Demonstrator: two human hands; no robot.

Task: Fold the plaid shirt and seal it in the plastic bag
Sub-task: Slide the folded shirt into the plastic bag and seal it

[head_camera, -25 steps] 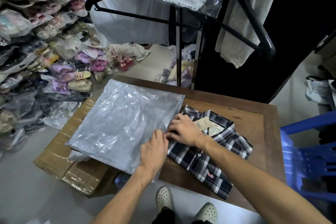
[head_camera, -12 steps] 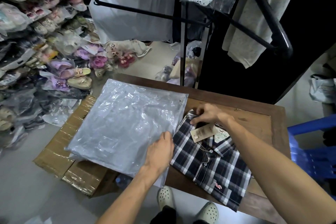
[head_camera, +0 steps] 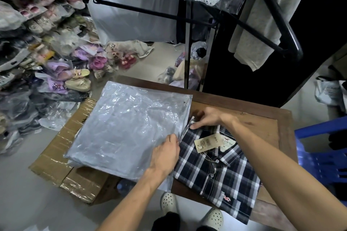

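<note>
- Head view: plaid shirt [head_camera: 216, 172] lies folded on the wooden table [head_camera: 262, 124], collar toward the far side, paper tag [head_camera: 205, 143] on the collar area. Folding looks done; bagging looks like the step in hand.
- Shirt is soft and light, and will likely sag and lose its fold if lifted by one edge. Best taken flat under both sides, or slid collar-first into the bag mouth.
- Plastic bag [head_camera: 129, 129] lies just to the left of the shirt, on the table and overhanging a cardboard box [head_camera: 75, 170]. Thin, crinkled, probably slippery and clingy; its right edge touches the shirt's left edge. It may be the top of a stack; cannot tell how many.
- Left hand [head_camera: 165, 155] rests on the bag's right edge, fingers curled at the film, seemingly pinching the top layer to part the opening.
- Right hand [head_camera: 204, 118] is at the shirt's far left corner by the bag's edge, fingers bent and pinching there; whether it grips cloth, film or both, I cannot tell.
- Further out: blue plastic chair [head_camera: 323, 155] at right, black clothes rack [head_camera: 187, 43] behind the table, bagged shoes [head_camera: 47, 43] piled at left.
</note>
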